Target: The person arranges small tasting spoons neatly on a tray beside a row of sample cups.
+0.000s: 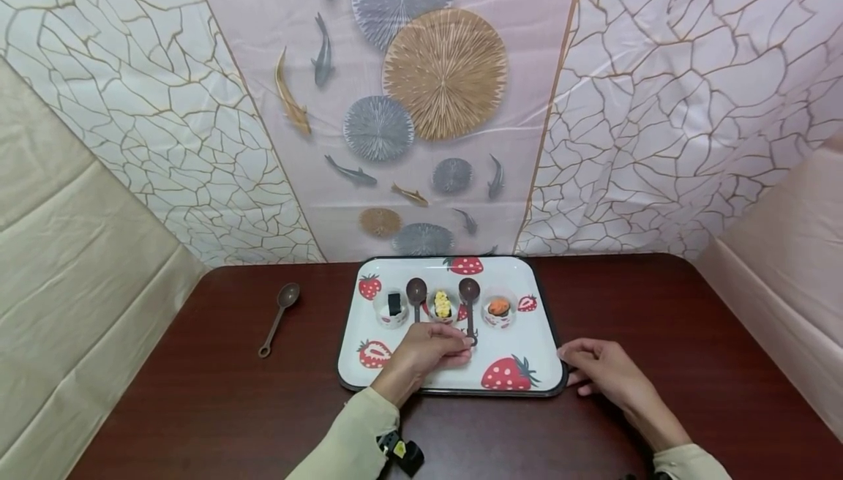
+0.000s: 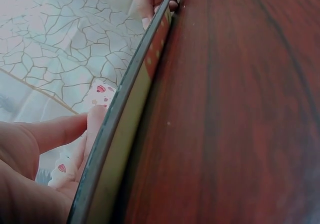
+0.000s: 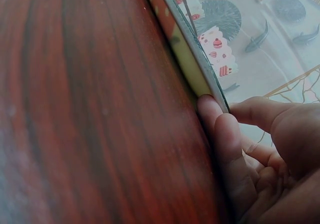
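Note:
My left hand reaches over the front of a white strawberry-print tray. Its thumb and fingers pinch the handle end of a brown measuring spoon, whose bowl points to the back between two cups. A second brown spoon lies left of it, its handle end hidden by that hand. At the tray's front right corner my right hand grips the rim, thumb on top and fingers against the outer side. Three small paper cups stand on the tray, holding a black-and-white piece, a yellow-topped piece and an orange-topped piece.
Left of the tray, a third brown spoon lies on the dark red-brown wooden table. A patterned cloth with koi and round motifs hangs behind the table's back edge. Beige panels flank both sides.

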Tool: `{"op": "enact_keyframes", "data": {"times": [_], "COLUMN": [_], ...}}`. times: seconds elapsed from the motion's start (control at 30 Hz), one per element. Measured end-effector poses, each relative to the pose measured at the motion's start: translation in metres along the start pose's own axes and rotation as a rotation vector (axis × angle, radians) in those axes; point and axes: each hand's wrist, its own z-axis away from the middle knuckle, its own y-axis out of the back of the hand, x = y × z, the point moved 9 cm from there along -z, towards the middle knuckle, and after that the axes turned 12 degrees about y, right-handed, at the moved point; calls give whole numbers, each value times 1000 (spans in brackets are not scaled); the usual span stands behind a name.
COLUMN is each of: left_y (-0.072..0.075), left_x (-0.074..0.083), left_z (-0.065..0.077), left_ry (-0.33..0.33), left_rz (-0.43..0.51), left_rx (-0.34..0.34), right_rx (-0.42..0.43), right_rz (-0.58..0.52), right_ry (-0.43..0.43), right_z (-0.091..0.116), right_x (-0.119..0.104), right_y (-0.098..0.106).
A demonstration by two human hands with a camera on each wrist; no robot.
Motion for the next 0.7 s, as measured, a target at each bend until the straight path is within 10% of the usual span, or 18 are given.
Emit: {"op": "enact_keyframes", "data": {"times": [0.7], "left_y": [7], "left_x": [2], "left_z": [16], "left_ry": [-24], "left_rz": [11], "left_rx": [59], "right_rx": [10], "right_rz": [2], "right_ry": [-9], "right_z": [0], "right_x": [1], "right_y": [0]}}
